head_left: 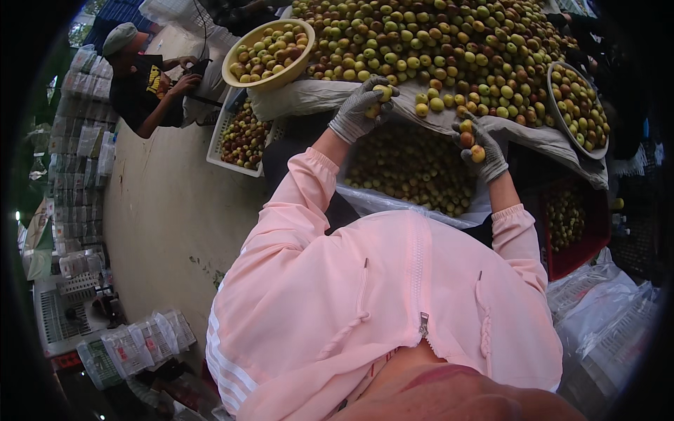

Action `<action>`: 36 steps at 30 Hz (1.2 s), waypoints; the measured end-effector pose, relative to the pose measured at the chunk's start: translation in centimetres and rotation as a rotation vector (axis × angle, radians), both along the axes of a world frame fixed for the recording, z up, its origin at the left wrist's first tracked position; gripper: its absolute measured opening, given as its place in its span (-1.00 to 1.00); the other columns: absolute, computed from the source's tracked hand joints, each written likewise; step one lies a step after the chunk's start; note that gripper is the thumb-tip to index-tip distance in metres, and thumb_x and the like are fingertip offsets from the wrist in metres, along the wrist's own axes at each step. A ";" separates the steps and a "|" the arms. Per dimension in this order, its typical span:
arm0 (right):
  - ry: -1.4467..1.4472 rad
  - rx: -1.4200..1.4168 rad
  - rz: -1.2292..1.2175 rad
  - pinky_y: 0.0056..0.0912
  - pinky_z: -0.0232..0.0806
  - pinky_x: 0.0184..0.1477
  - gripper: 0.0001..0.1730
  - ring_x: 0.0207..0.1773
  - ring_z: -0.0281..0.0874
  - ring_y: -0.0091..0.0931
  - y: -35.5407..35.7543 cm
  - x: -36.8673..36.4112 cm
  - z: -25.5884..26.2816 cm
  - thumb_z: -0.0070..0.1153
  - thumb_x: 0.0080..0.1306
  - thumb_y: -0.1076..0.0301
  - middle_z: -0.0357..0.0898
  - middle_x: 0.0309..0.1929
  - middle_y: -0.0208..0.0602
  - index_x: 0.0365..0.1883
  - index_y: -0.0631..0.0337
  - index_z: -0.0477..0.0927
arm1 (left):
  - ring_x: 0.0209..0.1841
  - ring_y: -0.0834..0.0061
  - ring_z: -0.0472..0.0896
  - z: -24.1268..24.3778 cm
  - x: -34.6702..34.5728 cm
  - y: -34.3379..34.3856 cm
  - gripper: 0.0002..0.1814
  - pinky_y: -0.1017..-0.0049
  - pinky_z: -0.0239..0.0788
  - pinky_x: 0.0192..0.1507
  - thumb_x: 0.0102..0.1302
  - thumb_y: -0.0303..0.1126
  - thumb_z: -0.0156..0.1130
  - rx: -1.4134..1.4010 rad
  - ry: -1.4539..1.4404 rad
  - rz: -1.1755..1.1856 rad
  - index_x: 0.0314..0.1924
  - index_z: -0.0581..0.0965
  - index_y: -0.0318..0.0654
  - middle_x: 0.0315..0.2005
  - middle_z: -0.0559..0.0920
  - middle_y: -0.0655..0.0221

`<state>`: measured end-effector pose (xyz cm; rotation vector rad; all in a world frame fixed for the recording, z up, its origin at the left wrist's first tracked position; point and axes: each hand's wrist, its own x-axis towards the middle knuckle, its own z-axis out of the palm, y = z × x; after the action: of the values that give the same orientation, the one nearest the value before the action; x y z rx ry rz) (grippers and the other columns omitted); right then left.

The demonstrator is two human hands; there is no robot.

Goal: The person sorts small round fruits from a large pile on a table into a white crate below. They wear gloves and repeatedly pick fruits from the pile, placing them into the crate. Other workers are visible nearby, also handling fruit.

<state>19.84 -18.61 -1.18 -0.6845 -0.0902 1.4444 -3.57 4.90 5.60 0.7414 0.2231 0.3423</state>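
My left hand (pixel 364 109), in a grey knit glove, grips two yellow-green fruits (pixel 383 93) that look like jujubes. Three reddish-yellow fruits (pixel 467 139) sit in the fingers of my right hand (pixel 485 150), gloved the same way. Both hands are raised at the near edge of a cloth-covered surface (pixel 410 108), where a large heap of the same fruit (pixel 421 47) is spread. A few loose fruits (pixel 436 103) lie on the cloth between my hands. Below them, in front of my body, a plastic-lined container (pixel 376 197) holds many more, in shadow.
A yellow basin of fruit (pixel 231 73) stands left of the heap, another basin (pixel 552 94) at its right. Fruit also fills a white crate (pixel 213 150) and a red crate (pixel 597 231). At left a person in a cap (pixel 139 94) sits near stacked plastic baskets (pixel 79 158).
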 end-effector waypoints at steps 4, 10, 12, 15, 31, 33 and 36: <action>-0.016 0.018 0.125 -0.48 0.52 -0.48 -0.46 -0.02 0.58 -0.35 -0.2 -4.6 -1.7 0.08 0.37 0.29 0.47 0.11 -0.19 0.30 -0.08 0.26 | -0.33 0.50 0.59 0.5 -5.0 3.0 -0.52 0.53 0.52 -0.44 0.23 -0.34 0.29 0.155 -0.050 0.042 0.14 0.40 -0.15 -0.04 0.58 0.16; 0.122 -0.026 0.179 -0.45 0.53 -0.46 -0.35 0.01 0.55 -0.31 0.7 -9.6 -2.7 0.10 0.34 0.35 0.40 0.17 -0.09 0.38 -0.15 0.20 | -0.19 0.49 0.59 2.1 -9.4 5.3 -0.35 0.53 0.53 -0.27 0.13 -0.33 0.35 0.366 -0.123 0.119 0.24 0.38 -0.18 0.08 0.52 0.16; 0.187 -0.038 0.172 -0.44 0.54 -0.45 -0.32 0.00 0.56 -0.28 1.4 -10.5 -2.9 0.10 0.32 0.38 0.36 0.21 -0.06 0.38 -0.15 0.18 | -0.19 0.51 0.59 1.9 -10.3 5.8 -0.35 0.52 0.53 -0.27 0.13 -0.33 0.36 0.350 -0.144 0.117 0.24 0.38 -0.18 0.10 0.52 0.17; 0.215 -0.052 0.178 -0.44 0.55 -0.45 -0.33 -0.02 0.56 -0.28 2.8 -11.7 -2.9 0.09 0.33 0.38 0.37 0.20 -0.07 0.38 -0.16 0.19 | -0.19 0.52 0.59 1.7 -10.9 7.2 -0.37 0.51 0.53 -0.26 0.14 -0.33 0.36 0.414 -0.133 0.131 0.24 0.39 -0.17 0.09 0.52 0.17; 0.154 -0.072 0.135 -0.48 0.53 -0.47 -0.48 0.03 0.53 -0.34 10.9 -12.2 -0.6 -0.01 0.43 0.28 0.42 0.18 -0.12 0.34 -0.11 0.23 | -0.04 0.55 0.58 0.3 -11.4 8.1 -0.37 0.56 0.45 -0.01 0.20 -0.31 0.36 1.419 0.401 0.265 0.28 0.39 -0.10 0.03 0.60 0.32; 0.070 -0.051 0.142 -0.47 0.53 -0.47 -0.49 0.04 0.53 -0.33 13.2 -10.5 0.0 -0.01 0.43 0.27 0.42 0.17 -0.12 0.33 -0.07 0.24 | -0.35 0.72 0.58 0.3 -11.3 10.6 -0.43 0.57 0.50 -0.28 0.24 -0.30 0.32 0.974 0.357 0.461 0.25 0.41 -0.12 -0.09 0.66 0.39; -0.062 -0.045 0.170 -0.47 0.52 -0.51 -0.44 0.08 0.53 -0.31 19.3 -11.3 3.4 0.01 0.39 0.31 0.44 0.16 -0.11 0.35 -0.03 0.21 | -0.23 0.33 0.63 3.3 -11.4 16.6 -0.49 0.35 0.51 -0.16 0.18 -0.24 0.37 1.128 0.340 0.953 0.12 0.49 -0.19 -0.19 0.66 0.21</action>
<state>8.59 0.67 2.22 -0.7735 -0.1684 1.5915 -15.01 21.48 8.86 1.7958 0.7371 1.3083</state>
